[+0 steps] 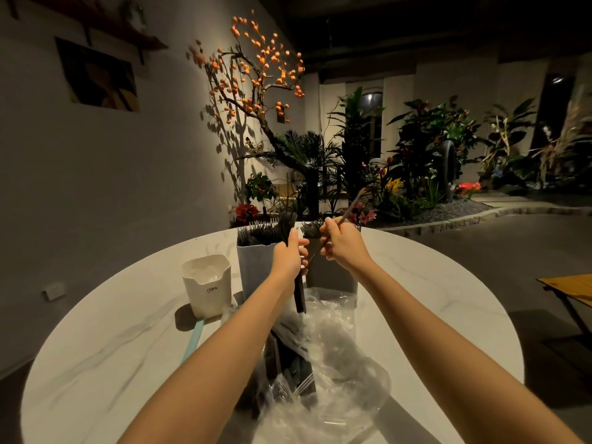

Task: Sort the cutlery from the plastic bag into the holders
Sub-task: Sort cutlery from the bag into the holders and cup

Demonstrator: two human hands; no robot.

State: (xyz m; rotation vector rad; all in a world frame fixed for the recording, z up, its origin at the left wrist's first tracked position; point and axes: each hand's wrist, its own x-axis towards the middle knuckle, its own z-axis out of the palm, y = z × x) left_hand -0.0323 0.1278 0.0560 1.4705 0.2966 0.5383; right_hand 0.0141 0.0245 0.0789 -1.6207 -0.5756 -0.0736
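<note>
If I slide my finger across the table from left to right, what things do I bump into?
Light blue stick → white cup holder → grey holder full of cutlery → left hand holding a dark utensil → right hand holding another one.

The table (432, 283) has a smooth, pale, marble-like top with faint grey veins and a soft sheen. The bag (336, 357) is clear, crinkled, glossy plastic. The cutlery handles (300, 298) look dark and matt. The white holder (206, 285) looks like smooth plastic; the grey holder (254, 270) looks matt.
</note>
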